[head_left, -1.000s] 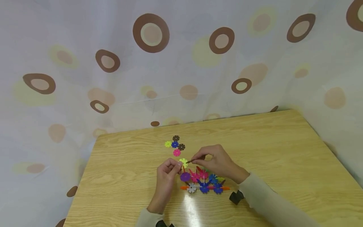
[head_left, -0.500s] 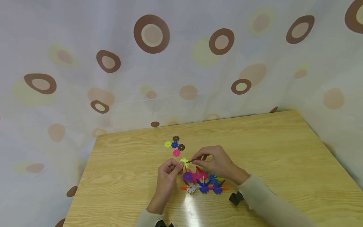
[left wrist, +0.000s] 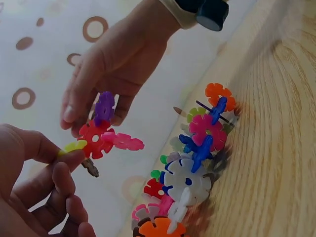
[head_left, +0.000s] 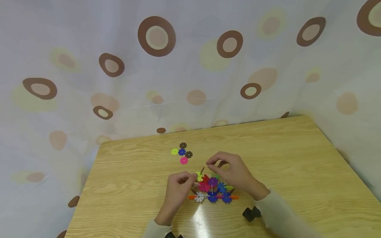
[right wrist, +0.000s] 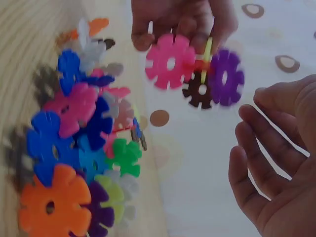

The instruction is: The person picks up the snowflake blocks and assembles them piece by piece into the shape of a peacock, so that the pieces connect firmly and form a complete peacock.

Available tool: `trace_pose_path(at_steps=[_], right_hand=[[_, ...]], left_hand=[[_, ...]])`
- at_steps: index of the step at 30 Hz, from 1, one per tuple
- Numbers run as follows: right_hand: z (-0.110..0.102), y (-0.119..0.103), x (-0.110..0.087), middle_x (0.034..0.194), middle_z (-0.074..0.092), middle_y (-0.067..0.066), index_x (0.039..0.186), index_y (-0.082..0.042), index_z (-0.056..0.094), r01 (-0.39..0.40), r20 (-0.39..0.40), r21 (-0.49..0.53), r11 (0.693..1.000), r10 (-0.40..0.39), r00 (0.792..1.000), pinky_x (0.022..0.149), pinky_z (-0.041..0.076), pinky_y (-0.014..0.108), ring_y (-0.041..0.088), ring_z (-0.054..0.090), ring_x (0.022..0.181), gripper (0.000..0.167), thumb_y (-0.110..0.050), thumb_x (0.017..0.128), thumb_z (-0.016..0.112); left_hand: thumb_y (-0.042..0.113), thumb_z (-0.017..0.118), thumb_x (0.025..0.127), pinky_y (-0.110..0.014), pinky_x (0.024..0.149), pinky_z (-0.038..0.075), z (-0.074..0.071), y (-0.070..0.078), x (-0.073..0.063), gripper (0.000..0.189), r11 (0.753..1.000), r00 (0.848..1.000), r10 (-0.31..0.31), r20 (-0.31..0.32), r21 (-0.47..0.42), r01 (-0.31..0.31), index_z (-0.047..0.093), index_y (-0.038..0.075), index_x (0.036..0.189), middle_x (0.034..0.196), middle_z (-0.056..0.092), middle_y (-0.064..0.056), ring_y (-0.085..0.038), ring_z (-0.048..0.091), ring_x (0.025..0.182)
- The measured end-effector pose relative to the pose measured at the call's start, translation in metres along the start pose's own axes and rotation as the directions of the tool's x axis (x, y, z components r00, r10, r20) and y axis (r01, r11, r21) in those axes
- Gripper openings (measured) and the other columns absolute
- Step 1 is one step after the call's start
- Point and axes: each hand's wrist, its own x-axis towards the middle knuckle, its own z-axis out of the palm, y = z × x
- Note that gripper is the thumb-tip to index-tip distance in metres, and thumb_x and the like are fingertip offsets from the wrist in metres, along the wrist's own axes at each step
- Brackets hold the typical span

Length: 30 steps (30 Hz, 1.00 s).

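Observation:
My left hand point(head_left: 178, 190) pinches a yellow notched disc point(left wrist: 74, 146) between thumb and index finger. Joined to it in a small cluster are a red disc point(left wrist: 93, 139), a pink disc point(right wrist: 170, 61), a purple disc point(right wrist: 226, 79) and a brown disc point(right wrist: 200, 91). The brown one juts out from the yellow disc's edge. My right hand point(head_left: 235, 172) holds nothing; in the right wrist view its fingers are loosely bent, a little apart from the purple disc. Below the hands, a larger structure of interlocked discs point(left wrist: 185, 182) stands on the table.
On the wooden table point(head_left: 134, 178), beyond the hands, lie several loose discs: a pink disc point(head_left: 184, 160), a blue disc point(head_left: 182, 152), a yellow disc point(head_left: 174, 151) and brown ones. A patterned curtain point(head_left: 178, 72) hangs behind the table.
My right hand has let go of the brown disc, which now sits on the yellow one, and has drawn slightly away. The cluster in my left hand has turned, its purple disc swinging right.

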Motion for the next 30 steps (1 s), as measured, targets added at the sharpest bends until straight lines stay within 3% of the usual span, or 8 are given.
trace_pose_path(at_steps=[5,11,17,21,25,30], right_hand=[[0.011,-0.008,-0.008,0.105,0.078,-0.008,0.103,-0.019,0.080,0.146,-0.023,-0.148,0.978,-0.151,0.988,0.083,0.061,0.032,0.012,0.068,0.098,0.022,-0.011,0.088,0.092],[0.023,-0.005,-0.013,0.100,0.074,-0.009,0.097,-0.017,0.079,0.191,-0.069,-0.360,0.913,-0.231,0.971,0.082,0.061,0.029,0.009,0.063,0.097,0.028,-0.018,0.079,0.100],[0.028,-0.003,-0.017,0.096,0.074,-0.005,0.090,-0.015,0.078,0.195,-0.129,-0.460,0.866,-0.282,0.951,0.077,0.062,0.027,0.011,0.065,0.092,0.025,-0.016,0.078,0.100],[0.023,0.000,-0.020,0.098,0.075,-0.004,0.093,-0.016,0.077,0.148,-0.169,-0.419,0.896,-0.237,0.957,0.076,0.065,0.029,0.010,0.067,0.091,0.023,-0.009,0.082,0.096],[0.011,0.007,-0.025,0.099,0.075,-0.007,0.096,-0.018,0.077,0.093,-0.205,-0.336,0.937,-0.169,0.964,0.076,0.066,0.034,0.007,0.066,0.089,0.022,-0.004,0.087,0.091],[-0.005,0.016,-0.030,0.099,0.075,-0.008,0.097,-0.018,0.077,0.066,-0.243,-0.287,0.956,-0.139,0.960,0.078,0.065,0.032,0.004,0.066,0.086,0.021,-0.001,0.090,0.087]], left_hand=[[0.010,0.075,0.101,-0.015,0.050,0.039,0.006,0.003,0.000,0.023,1.000,0.998,0.001,-0.065,0.017,0.000,0.081,-0.007,0.086,0.086,0.074,-0.037,-0.009,0.061,0.056],[0.013,0.075,0.100,-0.016,0.047,0.041,0.016,0.007,0.002,0.025,0.999,0.993,-0.023,-0.115,0.027,0.026,0.080,-0.004,0.082,0.081,0.073,-0.035,-0.005,0.053,0.052],[0.013,0.076,0.100,-0.019,0.066,0.047,0.027,0.006,0.006,0.020,0.995,0.994,0.035,-0.107,0.097,-0.024,0.082,0.002,0.084,0.081,0.074,-0.029,-0.003,0.057,0.066],[0.014,0.071,0.105,-0.022,0.078,0.052,0.027,0.005,0.007,0.020,0.986,0.994,0.101,-0.049,0.135,-0.093,0.082,0.003,0.092,0.092,0.078,-0.026,-0.003,0.061,0.077],[0.015,0.067,0.108,-0.021,0.076,0.053,0.023,0.005,0.007,0.022,0.971,0.989,0.151,0.009,0.184,-0.150,0.081,0.003,0.095,0.094,0.080,-0.021,-0.003,0.061,0.077],[0.011,0.075,0.102,-0.019,0.068,0.050,0.021,0.002,0.008,0.012,0.916,0.977,0.195,0.081,0.342,-0.211,0.080,0.004,0.093,0.081,0.074,-0.009,0.000,0.056,0.073]])
